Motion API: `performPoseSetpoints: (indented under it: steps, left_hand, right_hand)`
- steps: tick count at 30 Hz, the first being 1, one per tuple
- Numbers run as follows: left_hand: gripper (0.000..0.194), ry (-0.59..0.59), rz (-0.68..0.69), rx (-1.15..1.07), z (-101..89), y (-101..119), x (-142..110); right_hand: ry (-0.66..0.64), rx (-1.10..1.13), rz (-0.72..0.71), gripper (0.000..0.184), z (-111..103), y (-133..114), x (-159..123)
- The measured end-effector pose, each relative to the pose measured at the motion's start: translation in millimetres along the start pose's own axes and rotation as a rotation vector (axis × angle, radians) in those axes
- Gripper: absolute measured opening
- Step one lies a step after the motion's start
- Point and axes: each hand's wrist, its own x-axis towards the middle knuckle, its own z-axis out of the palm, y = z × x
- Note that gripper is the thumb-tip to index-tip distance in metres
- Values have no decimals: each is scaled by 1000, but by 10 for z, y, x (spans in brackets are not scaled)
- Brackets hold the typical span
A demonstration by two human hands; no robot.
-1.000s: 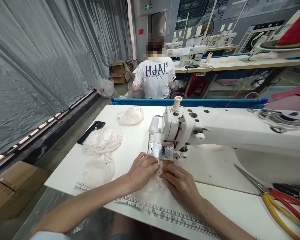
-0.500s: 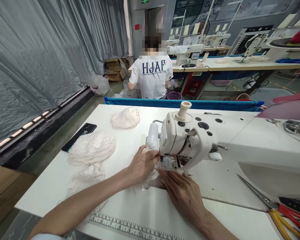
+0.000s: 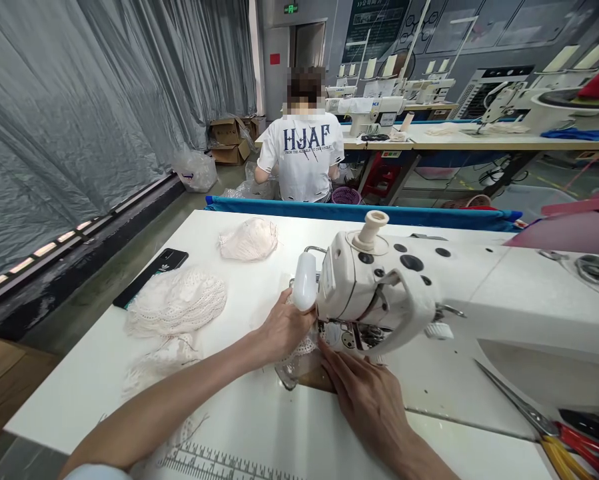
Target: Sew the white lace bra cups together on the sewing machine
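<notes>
Under the head of a white sewing machine (image 3: 349,273) lies a piece of cream lace fabric (image 3: 306,347), close by the needle area. My left hand (image 3: 285,330) is closed on the lace from the left, its fingertips partly hidden by the machine head. On the near right side of the lace rests my right hand (image 3: 369,400), fingers stretched out flat, their tips at the fabric's edge. The needle and the fabric's far part are mostly hidden.
Cream lace pieces (image 3: 179,300) and a cream cup-shaped piece (image 3: 249,240) lie at left, near a black phone (image 3: 152,273). Scissors (image 3: 524,403) lie at right. A printed ruler scale (image 3: 219,463) runs along the near edge. A person (image 3: 304,157) sits beyond the table.
The lace and both hands have moved forward to the machine's needle area. My right hand has gone from bent fingers to lying flatter. The camera view has shifted.
</notes>
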Motion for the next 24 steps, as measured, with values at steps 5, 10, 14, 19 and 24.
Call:
performPoseSetpoints:
  steps: [5, 10, 14, 19, 24]
  left_hand:
    - [31, 8, 39, 121, 26, 19, -76]
    - [25, 30, 140, 382, 69, 220, -367]
    - [21, 2, 158, 520, 115, 323, -484]
    - [19, 0, 122, 539, 163, 274, -457]
    - [15, -9, 70, 383, 95, 200, -387]
  right_hand:
    - [-4, 35, -16, 33, -25, -9, 4]
    - [23, 90, -36, 33, -38, -15, -2]
    - [24, 123, -39, 31, -41, -21, -16]
    - [21, 118, -33, 32, -24, -17, -47]
    - [39, 96, -40, 33, -5, -5, -39]
